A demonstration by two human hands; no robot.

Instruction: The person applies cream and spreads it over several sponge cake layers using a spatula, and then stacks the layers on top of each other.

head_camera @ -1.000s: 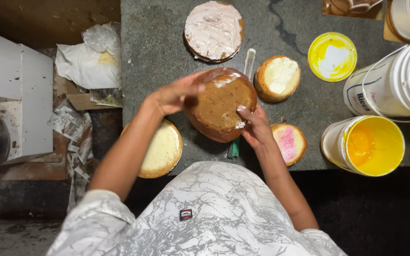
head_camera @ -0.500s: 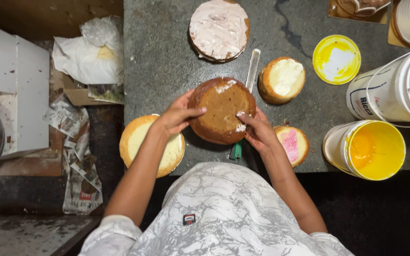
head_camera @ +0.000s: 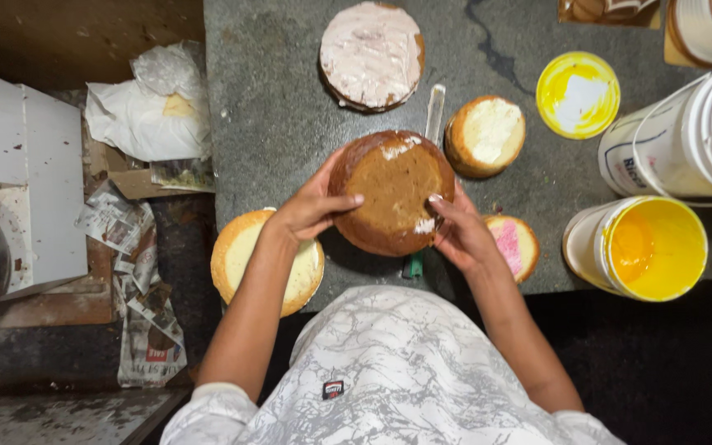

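Note:
A round brown cake layer (head_camera: 393,191) sits over the grey stone counter (head_camera: 274,124), gripped at both sides. My left hand (head_camera: 311,208) holds its left edge, thumb on top. At its lower right edge rests my right hand (head_camera: 459,235), fingers curled against the crust. A long knife (head_camera: 433,115) with a green handle lies under the layer, its blade pointing away. A pale yellow cake layer (head_camera: 245,255) lies under my left forearm at the counter's near edge. Behind my right hand sits a small layer with pink cream (head_camera: 512,245).
A layer spread with pale pink cream (head_camera: 371,53) lies at the far side. A small white-topped layer (head_camera: 486,133), a yellow lid (head_camera: 577,92), an open tub of yellow cream (head_camera: 648,247) and white buckets (head_camera: 686,140) stand at the right. Crumpled paper and newspaper (head_camera: 138,115) litter the floor left.
The brown layer has come down from a lifted, tilted position onto the counter. Both hands stayed on its edges and lowered with it.

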